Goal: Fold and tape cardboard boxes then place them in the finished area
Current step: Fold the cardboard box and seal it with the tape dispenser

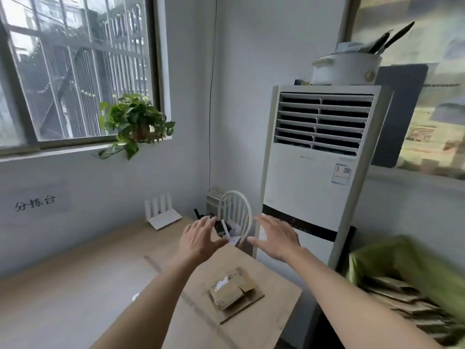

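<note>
A small cardboard box with partly folded flaps lies on a flat cardboard sheet on the wooden table. My left hand and my right hand are raised above the table's far corner, palms facing each other, fingers spread, holding nothing. Both hover well beyond and above the box. A stack of flattened cardboard lies at the lower right, inside a green bag.
A tall white air conditioner stands just right of the table, with a white pot on top. Behind my hands are a white chair back and a white router. A potted plant hangs at the windowsill.
</note>
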Demonstrator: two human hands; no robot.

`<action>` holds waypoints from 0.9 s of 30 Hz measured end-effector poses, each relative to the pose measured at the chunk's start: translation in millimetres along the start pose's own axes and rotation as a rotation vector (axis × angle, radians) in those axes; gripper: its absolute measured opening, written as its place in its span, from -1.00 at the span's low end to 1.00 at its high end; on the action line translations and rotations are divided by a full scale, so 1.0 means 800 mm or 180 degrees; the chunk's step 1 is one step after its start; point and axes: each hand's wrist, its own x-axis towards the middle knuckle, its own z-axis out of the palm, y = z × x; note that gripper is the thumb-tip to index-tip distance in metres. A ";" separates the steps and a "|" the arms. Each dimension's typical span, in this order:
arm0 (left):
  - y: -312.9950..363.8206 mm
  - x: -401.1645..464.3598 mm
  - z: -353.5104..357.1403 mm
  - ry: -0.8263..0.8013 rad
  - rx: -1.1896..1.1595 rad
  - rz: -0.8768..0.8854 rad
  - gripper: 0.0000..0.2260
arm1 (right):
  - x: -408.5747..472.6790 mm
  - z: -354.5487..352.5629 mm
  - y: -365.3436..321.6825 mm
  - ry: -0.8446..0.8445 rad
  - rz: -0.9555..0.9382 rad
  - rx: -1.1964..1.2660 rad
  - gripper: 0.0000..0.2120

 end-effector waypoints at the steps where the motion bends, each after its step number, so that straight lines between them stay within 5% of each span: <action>1: 0.007 0.023 0.014 -0.0028 0.0006 0.0003 -0.25 | 0.020 0.004 0.017 0.0023 0.0026 0.0001 -0.27; 9: 0.002 0.130 0.151 -0.0474 -0.0190 -0.0348 -0.26 | 0.146 0.103 0.107 -0.0500 0.0136 0.0290 -0.26; 19: -0.074 0.130 0.448 -0.1407 -0.0583 -0.1656 -0.21 | 0.268 0.421 0.202 -0.1992 0.0048 0.0666 -0.18; 27: -0.103 0.127 0.596 -0.1212 -0.1321 -0.2763 -0.09 | 0.311 0.585 0.240 -0.2406 0.0255 0.1103 0.01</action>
